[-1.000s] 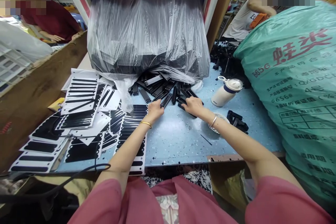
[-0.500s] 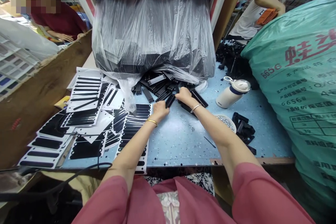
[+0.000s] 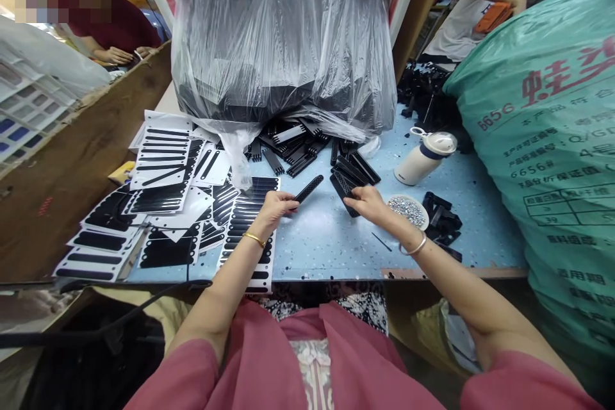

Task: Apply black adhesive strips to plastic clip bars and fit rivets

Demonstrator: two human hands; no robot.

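Combs of black plastic [image 3: 298, 144] lie in a loose pile on the far side of the blue speckled table [image 3: 327, 243], spilling from under a big clear plastic bag [image 3: 283, 45] packed with more dark pieces. The left hand [image 3: 276, 205] is closed in a pinch on the near end of a slim black strip [image 3: 308, 189], which angles up and away from the fingers, raised just above the tabletop. A gold bangle [image 3: 254, 239] sits on that wrist. The right hand [image 3: 368, 202] is closed narrowly on the near end of a wider black comb piece [image 3: 342, 184]; its far end points toward the pile, and I cannot tell whether it rests on the table. A silver bangle [image 3: 416, 246] circles that wrist.

White sheets carrying rows of black strips [image 3: 163, 166] are fanned out to the left, one of them partly under the left forearm. A small dish of silvery bits [image 3: 408, 208] stands just beside the right hand, with a heap of black clips [image 3: 442, 221] next to it. A white bottle [image 3: 425, 157] leans further back, near a large green printed sack [image 3: 542, 141]. A wooden partition [image 3: 81, 160] runs along the left; a co-worker's hands [image 3: 113, 54] show behind it, and another person in a white top [image 3: 461, 19] sits at the upper right.
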